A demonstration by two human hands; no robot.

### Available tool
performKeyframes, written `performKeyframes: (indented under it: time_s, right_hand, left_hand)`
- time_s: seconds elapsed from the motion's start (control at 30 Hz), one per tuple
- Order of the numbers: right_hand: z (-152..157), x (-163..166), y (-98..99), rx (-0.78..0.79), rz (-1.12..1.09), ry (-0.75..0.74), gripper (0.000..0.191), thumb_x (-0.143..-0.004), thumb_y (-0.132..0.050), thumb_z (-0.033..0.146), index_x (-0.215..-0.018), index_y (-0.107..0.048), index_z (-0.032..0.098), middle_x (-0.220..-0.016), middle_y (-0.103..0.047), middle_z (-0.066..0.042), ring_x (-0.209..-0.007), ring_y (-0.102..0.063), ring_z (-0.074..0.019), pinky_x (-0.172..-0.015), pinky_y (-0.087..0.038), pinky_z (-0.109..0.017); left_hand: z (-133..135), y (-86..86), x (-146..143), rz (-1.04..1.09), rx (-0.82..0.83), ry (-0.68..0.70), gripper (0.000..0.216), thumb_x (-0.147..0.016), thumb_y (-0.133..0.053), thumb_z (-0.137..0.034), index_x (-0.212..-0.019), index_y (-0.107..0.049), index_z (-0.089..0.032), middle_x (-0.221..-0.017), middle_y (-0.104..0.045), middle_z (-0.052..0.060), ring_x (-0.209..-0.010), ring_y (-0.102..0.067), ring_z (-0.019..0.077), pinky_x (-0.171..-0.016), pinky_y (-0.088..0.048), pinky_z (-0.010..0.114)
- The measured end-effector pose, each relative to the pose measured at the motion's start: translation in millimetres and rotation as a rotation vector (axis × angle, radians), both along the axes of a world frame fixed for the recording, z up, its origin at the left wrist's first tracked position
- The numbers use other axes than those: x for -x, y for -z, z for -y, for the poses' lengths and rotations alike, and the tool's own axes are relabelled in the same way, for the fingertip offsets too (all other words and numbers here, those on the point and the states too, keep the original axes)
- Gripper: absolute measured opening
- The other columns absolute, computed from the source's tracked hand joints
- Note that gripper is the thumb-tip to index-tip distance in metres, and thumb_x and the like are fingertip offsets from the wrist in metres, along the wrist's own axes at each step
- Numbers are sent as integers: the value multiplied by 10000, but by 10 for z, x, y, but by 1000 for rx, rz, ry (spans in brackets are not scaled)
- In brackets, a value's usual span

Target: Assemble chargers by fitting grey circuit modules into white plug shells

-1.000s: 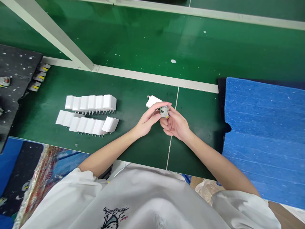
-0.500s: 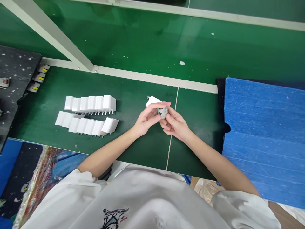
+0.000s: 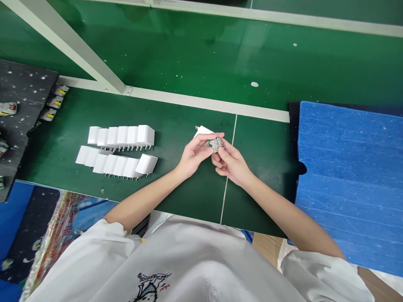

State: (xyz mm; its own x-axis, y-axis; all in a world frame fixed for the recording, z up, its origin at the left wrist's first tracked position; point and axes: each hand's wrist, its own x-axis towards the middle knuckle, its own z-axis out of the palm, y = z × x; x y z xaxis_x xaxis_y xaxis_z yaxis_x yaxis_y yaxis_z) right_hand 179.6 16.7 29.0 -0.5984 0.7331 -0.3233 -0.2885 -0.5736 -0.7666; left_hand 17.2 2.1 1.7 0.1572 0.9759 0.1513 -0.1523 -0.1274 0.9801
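Between both hands I hold a small grey circuit board module (image 3: 215, 144) with a green edge, above the green table. My left hand (image 3: 195, 154) pinches it from the left, fingers over its top edge and thumb below. On the right side my right hand (image 3: 232, 161) grips it with thumb and fingers, the lower fingers curled under. Just behind my left fingers lies a white plug housing (image 3: 203, 130) with metal prongs, partly covered by the hand. Left of the hands stand two rows of white charger housings (image 3: 122, 136), prongs pointing toward me.
A blue corrugated board (image 3: 349, 180) lies at the right over a black one. On the left is a black foam tray (image 3: 23, 96) with several circuit modules (image 3: 56, 102) at its edge. A pale metal post (image 3: 72, 46) slants down to a rail (image 3: 189, 102) behind the table.
The module is tilted slightly and raised a little between my fingers. Both hands keep their grip, and the view has shifted slightly.
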Motion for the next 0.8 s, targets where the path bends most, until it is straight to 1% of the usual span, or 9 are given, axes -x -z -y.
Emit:
performKeyframes:
  time_s: [0.1,0.17,0.27,0.33,0.5,0.63,0.7,0.73,0.8]
  right_hand:
    - [-1,-3,-39,37,-31,2,447,-826,-797,497,-1115,-555,258,-716,-438,69,-543,-363,-66,-382,-206,-148]
    - [-5,-10,-55,42,-48,-12,444,-834,-791,492,-1137,-566,257,-710,-436,68,-538,-362,-65,-381,-197,-148]
    - [-10,-18,-47,39,-52,-25,460,-842,-782,489,-1182,-571,261,-703,-434,68,-532,-363,-67,-379,-194,-154]
    - [-10,-17,-29,36,-46,-28,480,-838,-787,489,-1199,-570,260,-694,-427,71,-529,-361,-68,-379,-194,-156]
    - [7,6,-14,23,-48,-33,496,-808,-814,514,-1141,-553,256,-674,-431,80,-521,-357,-62,-384,-194,-151]
    - [25,15,-36,15,-36,-33,510,-797,-819,539,-1107,-537,248,-669,-434,83,-516,-357,-59,-383,-197,-152]
    - [19,-1,-39,6,-36,-37,519,-790,-822,541,-1099,-524,250,-663,-457,81,-514,-367,-63,-380,-210,-153]
    - [8,-17,-37,1,-40,-35,514,-788,-821,537,-1086,-514,252,-661,-474,78,-517,-381,-68,-378,-220,-153]
    - [-38,-60,-23,-14,-48,-3,499,-781,-821,517,-1048,-490,257,-670,-517,69,-533,-425,-81,-375,-249,-153]
  left_hand:
    - [-15,-14,32,-25,-69,18,384,-958,-636,-537,-1244,-641,-282,-1391,-677,109,-1298,-642,259,-1050,-572,440]
    - [-26,-17,58,-38,-119,33,392,-956,-652,-515,-1277,-638,-291,-1397,-673,110,-1294,-648,255,-1028,-586,417]
    - [-33,-17,87,-91,-127,37,520,-891,-740,-516,-1348,-610,-303,-1397,-672,117,-1264,-671,270,-969,-616,392]
    - [-28,-25,96,-139,-115,25,554,-872,-766,-503,-1359,-613,-287,-1389,-677,124,-1222,-695,270,-954,-624,380]
    - [7,-59,80,-202,-183,-25,388,-932,-716,-395,-1281,-679,-230,-1326,-717,120,-1081,-743,211,-906,-633,305]
    - [-8,-43,100,-234,-258,-29,374,-959,-683,-364,-1310,-665,-238,-1306,-727,108,-1032,-751,183,-892,-633,279]
    - [-56,-23,166,-291,-286,35,484,-942,-695,-435,-1388,-617,-262,-1373,-687,123,-1099,-739,220,-919,-631,316]
    - [-91,-14,214,-329,-309,66,605,-910,-714,-503,-1451,-562,-279,-1445,-633,140,-1155,-721,255,-930,-630,344]
    - [-173,2,324,-443,-369,84,906,-811,-746,-643,-1574,-394,-304,-1603,-454,180,-1295,-641,339,-967,-616,415]
